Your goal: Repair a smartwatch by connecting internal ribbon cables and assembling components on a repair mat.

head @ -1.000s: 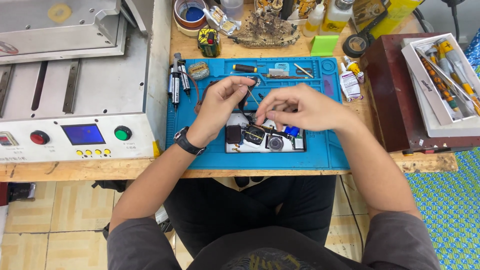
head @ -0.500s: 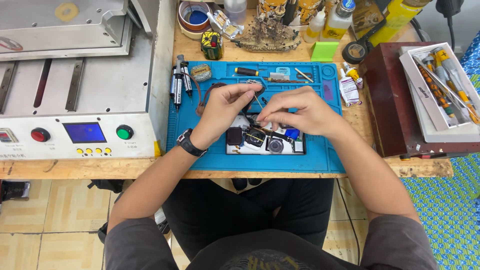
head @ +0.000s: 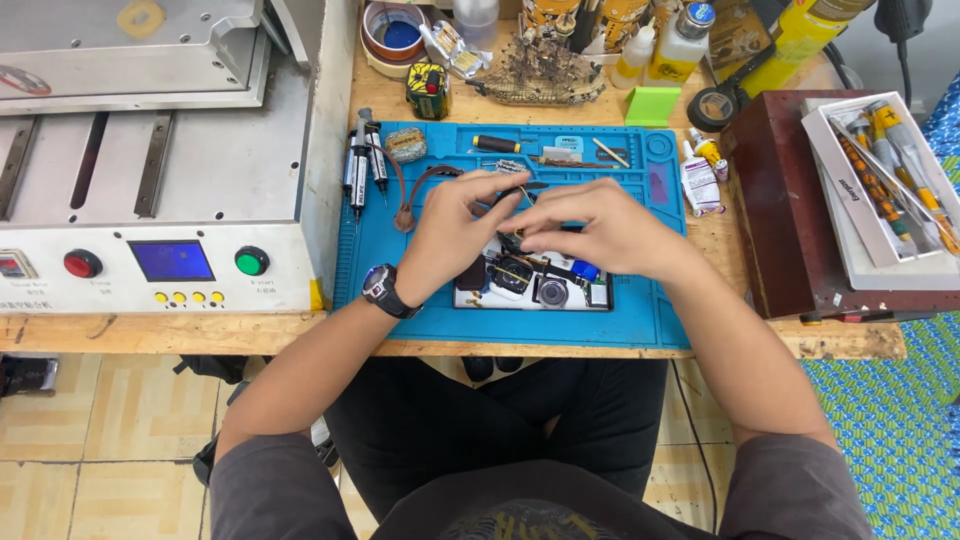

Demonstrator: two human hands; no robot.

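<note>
both hands meet over the middle of the mat: the left hand [head: 455, 235], a black watch on its wrist, curls its thumb and forefinger around a thin dark tool [head: 520, 190] whose tip points toward the right, and the right hand [head: 600, 228] closes its fingertips close beside that tip; whether they pinch a small part is hidden by the fingers, so i cannot tell. going from big to small, the grey metal machine with a blue screen and red and green buttons [head: 160, 200] fills the left of the wooden bench [head: 180, 332], well apart from the hands. a dark red box [head: 775, 210] carrying a white tray of coloured tools [head: 880, 190] sits at the right edge, likely kept within reach. the blue silicone work mat [head: 640, 310] lies between them, probably there to stop tiny pieces rolling off. just below the hands on the mat rests the opened flat device with its dark and silver inner parts exposed [head: 535, 285], face up so its inside is reachable. black pen-shaped drivers [head: 362, 165] lie side by side at the mat's left edge, and a small bright green block [head: 652, 105] stands beyond its top edge.
</note>
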